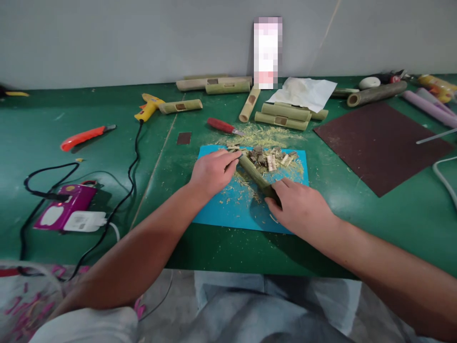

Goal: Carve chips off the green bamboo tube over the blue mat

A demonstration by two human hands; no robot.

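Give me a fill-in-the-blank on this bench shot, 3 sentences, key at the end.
1. Both hands hold a bamboo piece over a ____ cutting mat.
2. The left hand and right hand work above a ____ tabletop.
3. The yellow glue gun lies to the ____ of the mat.

Missing words: blue; green; left

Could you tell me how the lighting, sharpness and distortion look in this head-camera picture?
Head view: even, soft light with faint shadows under the left hand and right hand holding the green bamboo tube; the green table edge bows from wide-angle distortion; one upright thing by the wall is pixelated.
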